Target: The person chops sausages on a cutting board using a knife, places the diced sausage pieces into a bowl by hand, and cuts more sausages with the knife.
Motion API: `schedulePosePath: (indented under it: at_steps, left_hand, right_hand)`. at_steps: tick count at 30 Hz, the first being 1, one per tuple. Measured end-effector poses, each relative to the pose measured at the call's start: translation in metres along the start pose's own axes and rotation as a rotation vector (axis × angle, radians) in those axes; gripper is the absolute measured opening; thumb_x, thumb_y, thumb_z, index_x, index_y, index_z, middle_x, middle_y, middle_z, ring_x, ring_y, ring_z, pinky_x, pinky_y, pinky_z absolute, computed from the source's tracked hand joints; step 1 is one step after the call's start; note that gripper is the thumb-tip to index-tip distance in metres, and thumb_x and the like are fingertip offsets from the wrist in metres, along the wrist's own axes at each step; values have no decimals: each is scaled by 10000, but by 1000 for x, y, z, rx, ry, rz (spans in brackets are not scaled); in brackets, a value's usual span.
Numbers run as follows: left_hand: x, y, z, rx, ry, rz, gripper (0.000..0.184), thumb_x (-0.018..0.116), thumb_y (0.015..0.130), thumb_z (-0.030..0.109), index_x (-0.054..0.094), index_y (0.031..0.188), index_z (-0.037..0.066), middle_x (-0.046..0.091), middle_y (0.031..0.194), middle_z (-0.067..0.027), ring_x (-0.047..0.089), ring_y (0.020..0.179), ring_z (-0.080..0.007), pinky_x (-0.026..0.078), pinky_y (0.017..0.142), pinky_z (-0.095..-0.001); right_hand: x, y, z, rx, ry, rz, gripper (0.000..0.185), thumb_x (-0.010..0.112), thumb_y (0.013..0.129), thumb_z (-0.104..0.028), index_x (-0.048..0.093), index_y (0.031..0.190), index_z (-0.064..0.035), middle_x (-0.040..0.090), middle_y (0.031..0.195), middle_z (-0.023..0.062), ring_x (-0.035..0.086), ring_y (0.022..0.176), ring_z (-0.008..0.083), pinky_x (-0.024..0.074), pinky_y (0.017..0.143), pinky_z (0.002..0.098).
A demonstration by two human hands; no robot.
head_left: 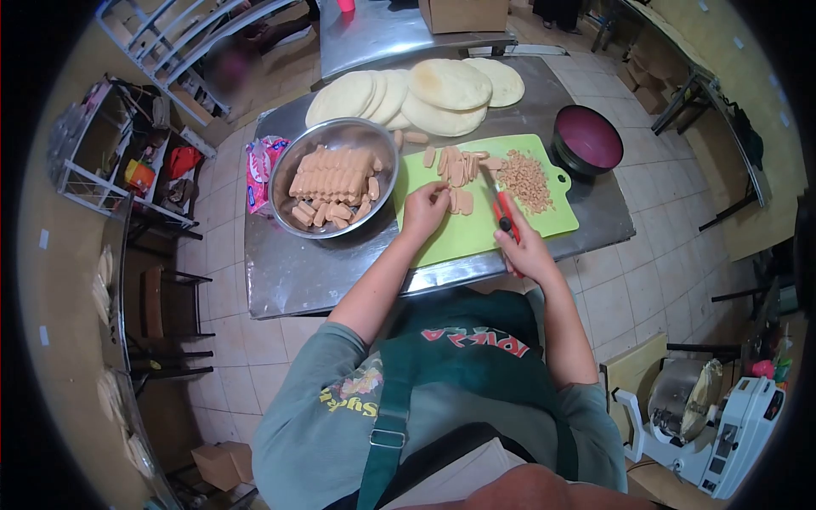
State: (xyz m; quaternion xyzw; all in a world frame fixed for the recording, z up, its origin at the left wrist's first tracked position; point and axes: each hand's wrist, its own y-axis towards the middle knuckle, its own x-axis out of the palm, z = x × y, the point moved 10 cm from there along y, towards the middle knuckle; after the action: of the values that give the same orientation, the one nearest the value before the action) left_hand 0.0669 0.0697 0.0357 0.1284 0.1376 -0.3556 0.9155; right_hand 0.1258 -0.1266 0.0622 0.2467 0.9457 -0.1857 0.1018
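A green cutting board [438, 246] lies on the metal table. My right hand [529, 251] grips a knife [507, 219] by its red and black handle, its blade pointing away across the board. On the board's left part my left hand [427, 209] has its fingertips pressed together at the edge of some sausage slices [461, 201]. Sausages split into strips [460, 165] lie just beyond it. A heap of finely diced sausage [527, 180] covers the board's right side. Left of the board, a steel bowl [285, 183] holds stacked whole sausages and loose pieces.
Round flatbreads [448, 85] overlap along the table's far side. A dark bowl with a maroon inside [588, 138] stands beyond the board's right corner. A pink packet [259, 174] lies beside the steel bowl. At lower right is a white slicing machine [722, 433].
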Motion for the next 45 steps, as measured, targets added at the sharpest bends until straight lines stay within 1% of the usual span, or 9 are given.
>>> schedulePosePath:
  at_steps: [4,6,7,8,10,30,36,41,45]
  left_hand:
    - [-10,38,25,207,251,125,220,565,774,84,630,962,-8,626,903,-176,629,758,-285,503,680,-352]
    - [-15,50,40,457,486,325,282,551,749,56,600,1022,2,593,948,-201,587,854,-340,476,761,-406]
    - [-10,66,22,263,523,219,335,570,734,69,573,1065,16,589,962,-209,563,918,-353,450,806,-426]
    - [-9,72,20,270,521,222,335,570,734,69,573,1065,16,589,962,-209,563,918,-353,450,806,-426]
    - [-1,85,-2,135,527,123,142,571,757,96,579,867,8,569,941,-207,539,884,-380,431,760,-450]
    - [-8,109,9,169,688,297,287,604,760,93,533,1027,13,564,900,-203,498,939,-382,392,827,-444]
    - [-19,62,49,397,498,391,248,609,751,90,543,978,15,526,837,-180,499,850,-361,394,776,-438]
    - [-18,15,39,382,479,242,146,590,749,70,568,882,13,494,783,-159,493,714,-325,410,671,-416]
    - [-26,-5,22,292,393,174,115,616,750,90,595,832,12,502,774,-129,517,627,-249,435,583,-347]
  right_hand:
    - [-20,13,1,-126,60,171,681,511,866,-101,172,1435,-263,607,1096,125,523,510,118,454,484,262]
    - [-20,16,4,-211,102,213,689,514,861,-84,172,1437,-243,526,1245,138,600,782,164,479,673,257]
    - [-17,19,10,-212,111,207,694,518,856,-67,174,1439,-219,450,1328,151,544,1035,183,432,830,253]
    - [-14,24,21,-218,110,211,694,518,856,-67,174,1439,-219,450,1328,151,544,1035,183,432,830,253]
    - [-11,28,28,-345,106,228,703,482,865,-38,135,1442,-240,521,1226,121,432,415,65,388,366,219]
    - [-11,25,35,-165,341,101,710,460,870,-8,100,1445,-221,406,1326,145,466,433,80,400,369,224]
    - [-10,25,33,-132,294,89,715,489,870,-38,115,1443,-244,437,1302,153,462,426,79,391,362,230]
    - [9,14,14,-72,-29,-26,620,488,892,-126,199,1428,-238,575,662,49,442,380,86,385,359,239]
    - [33,0,-5,-84,-151,-149,566,465,908,-185,225,1420,-217,474,522,37,469,375,116,397,359,257]
